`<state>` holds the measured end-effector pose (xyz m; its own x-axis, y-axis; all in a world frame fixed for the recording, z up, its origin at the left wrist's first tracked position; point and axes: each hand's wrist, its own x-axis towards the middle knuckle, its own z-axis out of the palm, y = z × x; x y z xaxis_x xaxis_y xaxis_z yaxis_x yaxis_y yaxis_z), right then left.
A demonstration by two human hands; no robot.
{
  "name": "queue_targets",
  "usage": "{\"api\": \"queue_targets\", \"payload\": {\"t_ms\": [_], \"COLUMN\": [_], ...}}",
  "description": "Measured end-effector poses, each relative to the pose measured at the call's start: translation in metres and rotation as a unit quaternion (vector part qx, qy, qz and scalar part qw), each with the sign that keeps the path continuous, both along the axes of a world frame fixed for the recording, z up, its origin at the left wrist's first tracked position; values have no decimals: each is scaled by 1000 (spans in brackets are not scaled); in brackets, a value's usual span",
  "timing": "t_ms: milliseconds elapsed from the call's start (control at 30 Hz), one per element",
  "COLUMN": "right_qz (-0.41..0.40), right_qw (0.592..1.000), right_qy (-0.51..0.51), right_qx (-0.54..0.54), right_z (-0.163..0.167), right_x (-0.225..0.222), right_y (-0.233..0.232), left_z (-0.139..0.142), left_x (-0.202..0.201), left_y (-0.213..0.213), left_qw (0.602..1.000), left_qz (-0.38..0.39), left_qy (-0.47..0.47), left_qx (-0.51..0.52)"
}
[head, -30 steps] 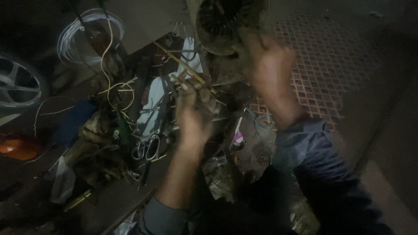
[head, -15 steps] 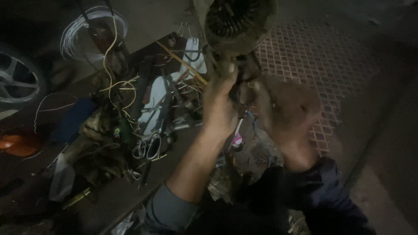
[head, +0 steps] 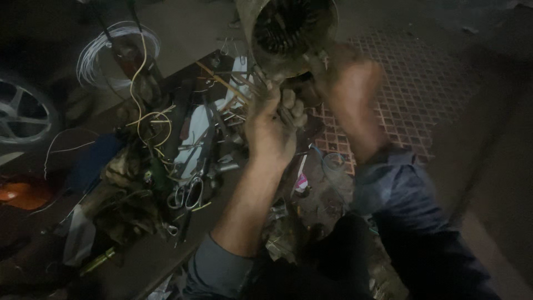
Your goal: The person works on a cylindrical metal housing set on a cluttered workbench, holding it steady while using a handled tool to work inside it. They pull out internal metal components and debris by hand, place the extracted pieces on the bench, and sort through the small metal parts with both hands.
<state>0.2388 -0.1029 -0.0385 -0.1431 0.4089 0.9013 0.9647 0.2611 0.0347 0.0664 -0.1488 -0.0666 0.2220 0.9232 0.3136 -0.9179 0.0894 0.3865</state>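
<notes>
A round metal motor housing [head: 291,28] with dark slotted windings inside is held up at the top middle of the head view. My left hand [head: 272,130] is closed around its lower edge, among stiff wire ends sticking out there. My right hand [head: 347,83] grips the housing's right underside, its blue sleeve running down to the lower right. Both forearms rise from the bottom of the frame. The scene is dim, so the fingers' exact hold is hard to make out.
A cluttered work surface [head: 150,255] lies to the left, with scissors [head: 186,194], yellow wire [head: 152,119], several tools and rags. A white wire coil [head: 114,47] sits at the back left, a wheel rim [head: 22,114] at far left. Patterned red tiles [head: 413,94] lie to the right.
The motor housing has come closer and larger in view. My left hand rose from the clutter to its lower edge, and my right hand shifted up against its right underside.
</notes>
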Motion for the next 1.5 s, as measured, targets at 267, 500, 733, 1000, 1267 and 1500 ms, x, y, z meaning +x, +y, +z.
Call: {"api": "queue_targets", "payload": {"t_ms": [267,500,733,1000,1267,1500], "right_qz": [63,220,54,35,326,172], "right_qw": [998,964,996,994,920,984], "right_qy": [0,45,-65,-86,138,-47], "right_qx": [-3,-140,25,54,-167,18], "right_z": [17,11,29,34,33,59], "right_x": [-17,-24,2,2,-34,-35], "right_y": [-55,-113,-26,-30,-97,-25], "left_z": [4,5,0,8,21,11], "left_x": [7,10,9,9,4,0], "left_y": [0,3,13,7,6,10], "left_qw": [996,993,996,995,993,996], "left_qz": [24,49,53,27,68,70], "left_qy": [77,92,48,92,81,16], "left_qx": [-31,-49,-47,-24,-52,-50]}}
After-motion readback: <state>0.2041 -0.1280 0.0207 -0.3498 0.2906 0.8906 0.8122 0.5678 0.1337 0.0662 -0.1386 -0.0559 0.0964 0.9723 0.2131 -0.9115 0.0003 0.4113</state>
